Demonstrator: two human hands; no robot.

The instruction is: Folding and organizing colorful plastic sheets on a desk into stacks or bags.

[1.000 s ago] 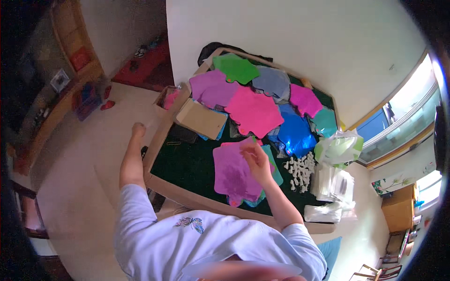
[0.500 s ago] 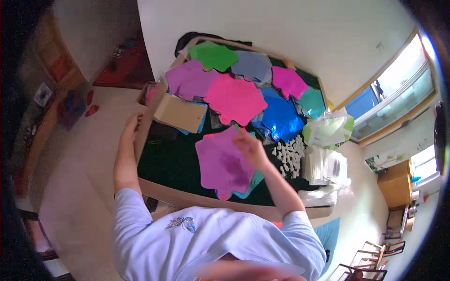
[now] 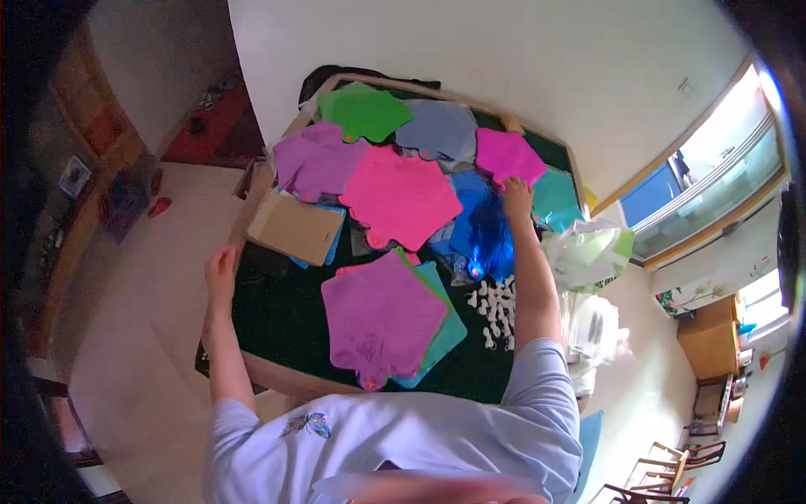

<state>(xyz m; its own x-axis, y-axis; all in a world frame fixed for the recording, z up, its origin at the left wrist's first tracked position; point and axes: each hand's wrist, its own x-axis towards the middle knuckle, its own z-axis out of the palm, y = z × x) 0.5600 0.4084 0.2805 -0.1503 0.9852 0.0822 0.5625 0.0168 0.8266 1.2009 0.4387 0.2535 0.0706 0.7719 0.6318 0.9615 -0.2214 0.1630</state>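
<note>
My right hand (image 3: 518,200) reaches to the far right, its fingers bent and closed at the near corner of a magenta flat sheet (image 3: 508,154). My left hand (image 3: 222,273) is by the table's left edge, with curled fingers and nothing visible in them. In front of me lies a loose stack of angular sheets with small rounded tabs. A purple sheet (image 3: 382,311) is on top, with a green sheet (image 3: 435,290) and a teal sheet (image 3: 445,336) showing beneath its right side.
Beyond the stack are piles of pink (image 3: 403,197), purple (image 3: 315,160), green (image 3: 365,113), grey-blue (image 3: 441,130), blue (image 3: 487,223) and teal sheets (image 3: 556,200). Brown cardboard (image 3: 295,227) lies left. Small white pieces (image 3: 497,311) and plastic bags (image 3: 588,252) lie right.
My right hand has left the near stack and moved forward and right to the magenta sheet. The green sheet now lies in the stack beneath the purple one. My left hand's fingers have curled.
</note>
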